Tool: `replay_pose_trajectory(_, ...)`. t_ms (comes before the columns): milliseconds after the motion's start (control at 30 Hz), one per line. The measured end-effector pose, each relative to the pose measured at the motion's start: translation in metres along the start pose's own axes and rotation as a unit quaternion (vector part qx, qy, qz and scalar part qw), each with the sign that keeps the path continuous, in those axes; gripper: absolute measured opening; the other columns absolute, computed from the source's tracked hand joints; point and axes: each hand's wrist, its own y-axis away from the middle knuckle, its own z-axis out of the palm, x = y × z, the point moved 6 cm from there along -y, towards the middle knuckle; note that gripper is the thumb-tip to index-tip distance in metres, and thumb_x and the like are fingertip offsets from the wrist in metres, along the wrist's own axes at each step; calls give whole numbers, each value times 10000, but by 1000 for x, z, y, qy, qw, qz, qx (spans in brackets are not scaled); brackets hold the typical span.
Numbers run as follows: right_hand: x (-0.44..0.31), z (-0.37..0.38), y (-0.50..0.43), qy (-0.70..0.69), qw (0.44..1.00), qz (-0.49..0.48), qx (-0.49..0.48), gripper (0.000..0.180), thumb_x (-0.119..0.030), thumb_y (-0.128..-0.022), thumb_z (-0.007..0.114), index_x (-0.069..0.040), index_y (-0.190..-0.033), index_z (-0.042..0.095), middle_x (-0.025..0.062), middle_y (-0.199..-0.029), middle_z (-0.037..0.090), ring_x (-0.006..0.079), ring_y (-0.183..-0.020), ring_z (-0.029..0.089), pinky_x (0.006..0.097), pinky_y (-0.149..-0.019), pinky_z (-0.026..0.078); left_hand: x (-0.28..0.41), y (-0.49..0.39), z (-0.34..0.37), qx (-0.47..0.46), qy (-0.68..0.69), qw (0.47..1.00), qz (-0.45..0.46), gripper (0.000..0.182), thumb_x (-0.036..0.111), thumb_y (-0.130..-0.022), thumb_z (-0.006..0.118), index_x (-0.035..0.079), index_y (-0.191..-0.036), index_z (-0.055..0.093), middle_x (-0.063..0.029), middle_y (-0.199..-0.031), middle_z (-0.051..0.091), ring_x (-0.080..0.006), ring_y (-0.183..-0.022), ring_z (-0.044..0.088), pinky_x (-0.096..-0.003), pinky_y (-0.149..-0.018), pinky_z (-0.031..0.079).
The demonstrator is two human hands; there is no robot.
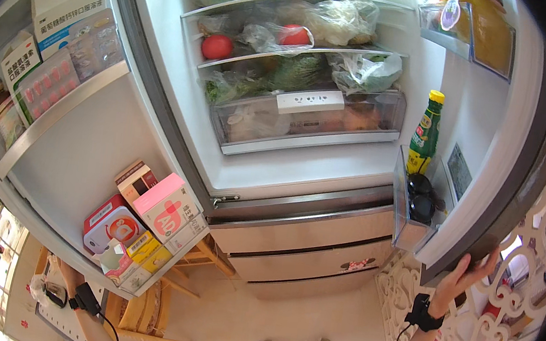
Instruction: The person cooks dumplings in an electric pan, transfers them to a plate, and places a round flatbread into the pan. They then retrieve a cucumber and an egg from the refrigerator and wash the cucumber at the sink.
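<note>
Both doors of a refrigerator [251, 180] stand swung out before me. My right hand [464, 281] is at the lower outer edge of the right door [499, 198], thumb and fingers against it. At the lower end of the left door [88, 137] is my left hand [67, 273]; its fingers are mostly hidden behind that door. The right door's lower bin [399, 222] holds a green bottle with a yellow cap [426, 133] and black-lidded jars [421, 204]. Several medicine boxes [166, 208] and a tin [114, 225] fill the left door's lower bin.
Bagged vegetables [295, 71] and tomatoes [216, 47] lie on glass shelves above a clear crisper drawer [309, 124]. Closed drawers [304, 246] sit below. A wooden chair [146, 308] stands at lower left, a white openwork screen [502, 301] at right. Medicine packs [53, 82] fill the upper-left bin.
</note>
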Motion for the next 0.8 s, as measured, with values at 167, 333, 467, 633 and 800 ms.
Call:
replay_pose_trajectory(167,3,3,9,42,999,10,2,546,-109,-966,484,-11,-1467,292,140,-1513,306,279,-1376,307,383,-1139,211,11,15,21,15,72,997,27,355,261,-971,533,-3,-1208,546,-117,-1093,644,-207,-921,654,-346,-804,554)
replay_pose_trajectory(333,-6,2,9,91,994,-52,-4,587,-214,-948,532,2,-1451,321,186,-1479,336,339,-1351,342,421,-1118,256,10,12,12,2,55,997,53,361,270,-996,502,37,-1272,504,-105,-1175,606,-208,-1023,612,-350,-885,519)
replay_pose_trajectory(467,-7,-1,5,171,977,-123,-9,607,-278,-943,541,8,-1438,340,214,-1459,356,377,-1331,364,448,-1102,286,7,27,3,6,70,996,46,375,235,-1011,474,95,-1359,460,-98,-1218,584,-217,-1109,581,-345,-929,490)
replay_pose_trajectory(633,3,-16,-2,192,973,-131,11,562,-332,-973,523,-21,-1427,410,199,-1432,395,350,-1306,392,440,-1087,306,58,91,21,32,-37,990,130,371,232,-1027,475,12,-1323,511,-22,-852,500,-105,-779,477,-250,-740,394)
replay_pose_trajectory(800,10,-37,-22,223,968,-115,31,489,-318,-1005,462,-26,-1397,477,195,-1405,439,341,-1233,434,431,-1055,336,91,193,40,98,-2,985,142,266,223,-1030,471,18,-1198,487,-2,-845,462,-76,-651,333,-241,-623,318)
